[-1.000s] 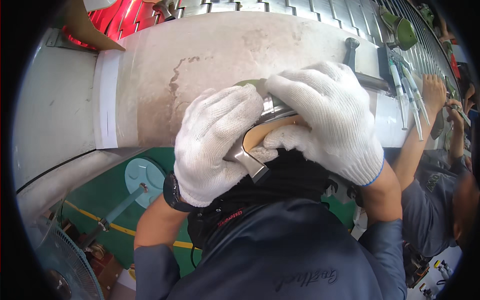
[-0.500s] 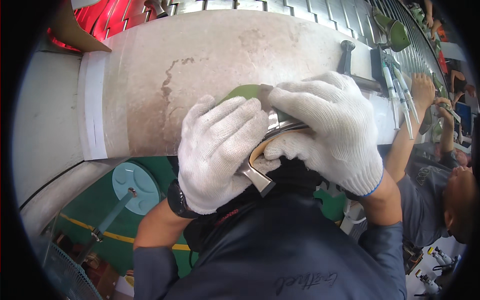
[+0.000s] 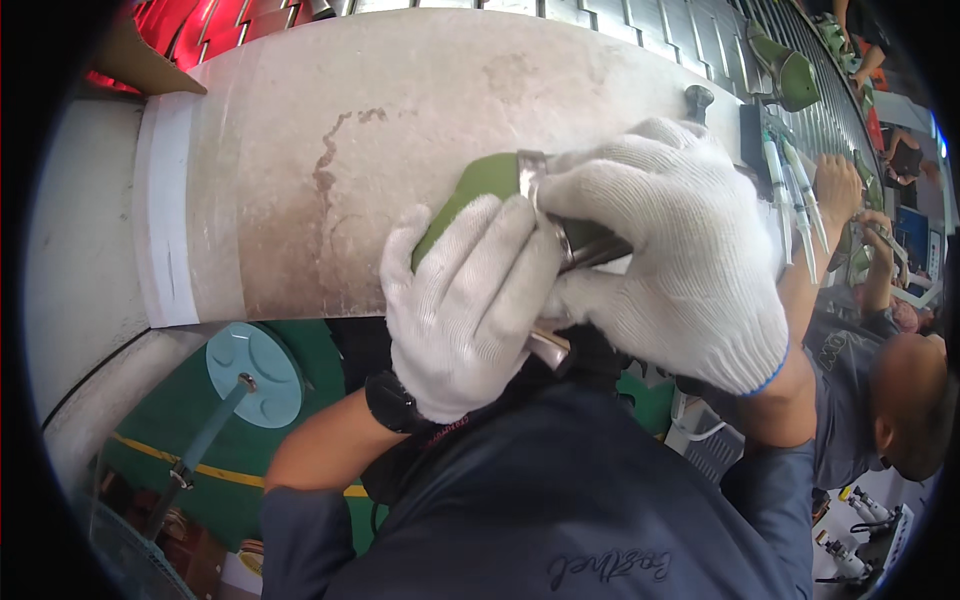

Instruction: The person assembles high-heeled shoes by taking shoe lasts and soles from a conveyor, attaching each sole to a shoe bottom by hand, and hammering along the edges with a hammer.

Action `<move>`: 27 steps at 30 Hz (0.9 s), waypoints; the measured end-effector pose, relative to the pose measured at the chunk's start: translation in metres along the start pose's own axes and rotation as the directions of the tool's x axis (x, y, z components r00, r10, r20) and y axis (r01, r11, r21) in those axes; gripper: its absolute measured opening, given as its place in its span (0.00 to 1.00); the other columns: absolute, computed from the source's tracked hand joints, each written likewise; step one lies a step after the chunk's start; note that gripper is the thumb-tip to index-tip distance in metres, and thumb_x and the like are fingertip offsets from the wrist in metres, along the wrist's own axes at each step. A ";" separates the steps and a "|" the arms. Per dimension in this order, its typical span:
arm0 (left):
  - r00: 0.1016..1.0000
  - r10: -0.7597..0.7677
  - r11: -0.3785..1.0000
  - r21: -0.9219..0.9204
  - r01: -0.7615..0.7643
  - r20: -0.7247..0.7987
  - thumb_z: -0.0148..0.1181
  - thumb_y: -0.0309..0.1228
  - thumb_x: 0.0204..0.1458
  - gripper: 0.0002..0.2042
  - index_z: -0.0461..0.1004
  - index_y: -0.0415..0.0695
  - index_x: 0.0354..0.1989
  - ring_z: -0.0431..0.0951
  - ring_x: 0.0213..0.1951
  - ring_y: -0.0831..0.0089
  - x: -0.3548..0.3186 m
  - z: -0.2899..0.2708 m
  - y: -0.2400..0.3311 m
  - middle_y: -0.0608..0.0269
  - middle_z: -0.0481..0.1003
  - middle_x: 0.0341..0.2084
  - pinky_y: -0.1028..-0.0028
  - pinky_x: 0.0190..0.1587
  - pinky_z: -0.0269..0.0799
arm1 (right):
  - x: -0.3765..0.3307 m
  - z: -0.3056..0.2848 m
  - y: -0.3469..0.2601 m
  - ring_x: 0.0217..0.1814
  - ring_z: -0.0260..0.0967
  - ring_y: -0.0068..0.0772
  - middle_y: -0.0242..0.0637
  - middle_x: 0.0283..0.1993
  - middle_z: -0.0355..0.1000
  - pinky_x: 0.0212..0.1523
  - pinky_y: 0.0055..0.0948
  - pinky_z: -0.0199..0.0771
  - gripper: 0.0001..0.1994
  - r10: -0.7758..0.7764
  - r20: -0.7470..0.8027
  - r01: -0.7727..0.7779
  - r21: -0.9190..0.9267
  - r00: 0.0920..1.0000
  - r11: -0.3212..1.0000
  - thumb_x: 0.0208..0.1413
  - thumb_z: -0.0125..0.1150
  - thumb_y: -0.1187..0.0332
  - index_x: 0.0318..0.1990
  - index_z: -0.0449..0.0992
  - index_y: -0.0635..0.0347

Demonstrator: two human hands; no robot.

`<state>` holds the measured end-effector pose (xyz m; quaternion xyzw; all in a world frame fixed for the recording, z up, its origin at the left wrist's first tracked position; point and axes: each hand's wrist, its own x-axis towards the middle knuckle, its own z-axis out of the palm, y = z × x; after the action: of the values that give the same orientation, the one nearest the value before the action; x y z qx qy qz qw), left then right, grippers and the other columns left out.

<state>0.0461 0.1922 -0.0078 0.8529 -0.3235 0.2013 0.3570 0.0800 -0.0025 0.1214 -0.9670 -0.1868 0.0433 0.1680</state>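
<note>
Between my two white-gloved hands is a green high-heeled shoe (image 3: pixel 480 185) with a silvery band across it, near the table's front edge. Its shiny metallic heel (image 3: pixel 552 350) sticks out below the gloves, toward my body. My left hand (image 3: pixel 475 300) lies over the shoe's green side with its fingers curved round it. With thumb and fingers bent, my right hand (image 3: pixel 675 240) grips the shoe beside the silvery band. The gloves cover much of the shoe, including most of its underside and what the right fingertips press on.
Several syringes (image 3: pixel 795 190) stand beyond my right hand, near a metal tool (image 3: pixel 699 98). Another green shoe (image 3: pixel 795 78) rests by the slatted metal conveyor (image 3: pixel 600 18). A co-worker's arm (image 3: pixel 825 215) reaches in from the right. A blue stool (image 3: pixel 268 375) is below left.
The shoe has turned in my hands: more of its green upper shows, and the tan inside is out of sight. My left hand has shifted slightly right; my right hand has shifted slightly too.
</note>
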 end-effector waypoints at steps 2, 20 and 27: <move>0.991 0.051 0.998 0.042 -0.046 -0.125 0.72 0.43 0.59 0.30 0.75 0.46 0.69 0.80 0.64 0.56 0.005 0.010 -0.002 0.53 0.80 0.63 0.46 0.73 0.63 | -0.006 0.005 0.011 0.55 0.83 0.50 0.42 0.53 0.86 0.62 0.43 0.79 0.35 -0.051 -0.061 0.051 -0.005 0.997 0.999 0.30 0.89 0.57 0.52 0.87 0.58; 0.896 -0.171 0.845 -0.406 0.347 0.409 0.78 0.26 0.53 0.20 0.73 0.38 0.50 0.82 0.60 0.65 0.073 -0.024 -0.008 0.42 0.78 0.67 0.65 0.63 0.77 | -0.051 0.026 0.056 0.84 0.62 0.65 0.52 0.78 0.72 0.80 0.56 0.67 0.36 -0.063 -0.312 0.052 -0.043 0.948 0.998 0.47 0.85 0.54 0.66 0.84 0.58; 0.948 -0.094 0.930 -0.312 0.192 0.306 0.74 0.24 0.56 0.15 0.72 0.39 0.45 0.82 0.61 0.53 0.075 -0.018 -0.001 0.38 0.77 0.67 0.61 0.64 0.77 | -0.032 0.002 0.043 0.84 0.64 0.62 0.54 0.76 0.73 0.80 0.53 0.68 0.31 0.078 -0.188 -0.081 -0.008 0.979 0.997 0.47 0.84 0.60 0.61 0.85 0.57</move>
<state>0.0983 0.1755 0.0464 0.8204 -0.3376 -0.0091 0.4613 0.0652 -0.0511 0.1052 -0.9747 -0.1317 -0.0428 0.1753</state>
